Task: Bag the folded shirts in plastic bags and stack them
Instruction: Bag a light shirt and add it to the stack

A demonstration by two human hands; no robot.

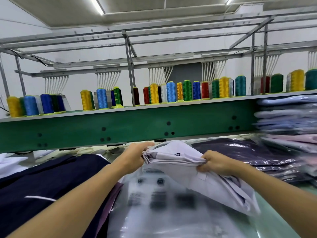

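Left arm [72,201]: bare forearm, extended forward from the lower left corner, angled inward.
Left hand [135,158]: back of hand up, fingers curled, gripping one edge of a pale shirt [173,158].
Right arm [274,191]: bare forearm, extended from the lower right, angled inward.
Right hand [215,163]: knuckles up, fingers curled tight, bunched cloth of the same shirt pinched in them.
Hands level, apart.

The pale lilac shirt [180,162], with a small dark mark on its front, is held clear of the surface. It is bunched at both upper corners, where the left hand [135,158] and right hand [216,164] grip it, and its lower part trails down to the right. Beneath it a clear plastic bag [163,203] with black print lies flat. Unbagged navy shirts [42,177] lie at left. Bagged dark shirts [248,152] lie at right, beside a tall stack of bagged pale shirts [288,117].
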